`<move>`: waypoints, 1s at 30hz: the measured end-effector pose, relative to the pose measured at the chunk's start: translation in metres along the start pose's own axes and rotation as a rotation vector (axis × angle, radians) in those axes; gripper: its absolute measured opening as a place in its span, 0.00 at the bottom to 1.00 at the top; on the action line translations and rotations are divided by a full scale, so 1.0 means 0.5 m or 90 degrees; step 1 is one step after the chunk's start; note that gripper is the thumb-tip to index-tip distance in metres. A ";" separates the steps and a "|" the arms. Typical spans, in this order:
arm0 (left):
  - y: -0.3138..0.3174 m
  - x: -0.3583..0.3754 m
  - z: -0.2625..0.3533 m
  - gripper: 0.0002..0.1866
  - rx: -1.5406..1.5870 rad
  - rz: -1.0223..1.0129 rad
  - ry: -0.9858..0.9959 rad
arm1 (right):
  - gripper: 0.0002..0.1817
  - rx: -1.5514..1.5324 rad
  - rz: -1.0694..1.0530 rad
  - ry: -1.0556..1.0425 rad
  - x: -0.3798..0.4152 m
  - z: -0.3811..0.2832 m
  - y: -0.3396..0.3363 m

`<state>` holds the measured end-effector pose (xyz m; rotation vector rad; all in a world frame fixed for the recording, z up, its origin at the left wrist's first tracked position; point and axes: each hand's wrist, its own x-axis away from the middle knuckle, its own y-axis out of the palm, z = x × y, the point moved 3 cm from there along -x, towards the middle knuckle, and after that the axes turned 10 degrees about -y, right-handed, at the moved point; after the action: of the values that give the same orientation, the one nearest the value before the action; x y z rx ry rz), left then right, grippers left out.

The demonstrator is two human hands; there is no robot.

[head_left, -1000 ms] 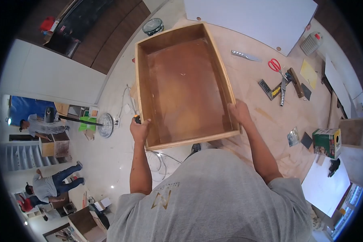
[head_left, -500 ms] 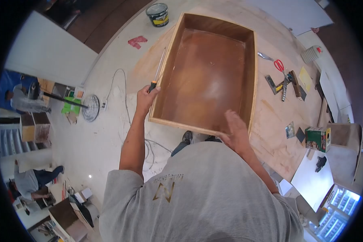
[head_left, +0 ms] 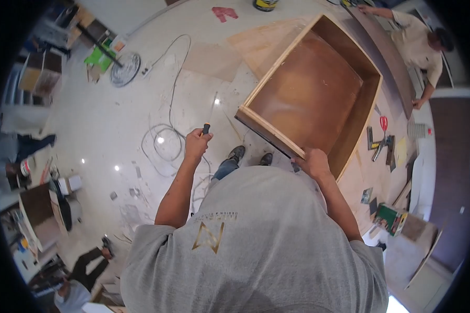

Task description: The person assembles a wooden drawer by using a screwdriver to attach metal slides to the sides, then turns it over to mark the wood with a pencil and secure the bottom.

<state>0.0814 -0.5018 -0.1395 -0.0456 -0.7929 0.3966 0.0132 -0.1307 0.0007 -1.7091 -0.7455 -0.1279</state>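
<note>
In the head view my left hand (head_left: 197,144) is closed around a screwdriver (head_left: 207,127) with a black and orange handle. Its thin shaft points away from me, over the floor and apart from the drawer. My right hand (head_left: 315,163) grips the near front edge of a wooden drawer (head_left: 274,131), fingers over the rim. The open-topped drawer sits turned at an angle on the worktable, its brown inside facing up. A dark strip runs along its near face.
A co-worker (head_left: 416,44) at the far right holds a large dark panel (head_left: 386,57). Red scissors (head_left: 384,123) and other tools lie right of the drawer. A grey cable (head_left: 173,99) loops across the floor. A green box (head_left: 390,219) stands at the right.
The drawer has swung round to an angle. My left hand, with the screwdriver, has come away from its side; my right hand has closed on its near edge. A co-worker with a panel has appeared.
</note>
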 end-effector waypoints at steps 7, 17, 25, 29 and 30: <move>0.003 0.153 -0.090 0.19 -0.077 0.058 0.129 | 0.18 -0.074 0.184 -0.177 -0.003 -0.042 -0.006; 0.052 0.305 -0.128 0.20 -0.022 0.145 0.139 | 0.15 -0.683 -0.142 -0.117 -0.108 -0.158 0.192; 0.073 0.255 -0.153 0.17 0.024 0.100 0.227 | 0.11 -1.136 -0.198 0.204 -0.281 -0.139 0.319; 0.063 0.219 -0.204 0.17 0.039 0.101 0.260 | 0.11 -1.119 -0.109 0.209 -0.296 -0.170 0.335; 0.056 0.209 -0.212 0.17 0.034 0.107 0.275 | 0.11 -1.124 -0.094 0.218 -0.300 -0.186 0.333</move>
<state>0.2127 -0.4265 -0.1481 -0.1432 -0.3525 0.5442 0.0126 -0.2907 -0.1815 -3.0802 -0.4036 -1.4928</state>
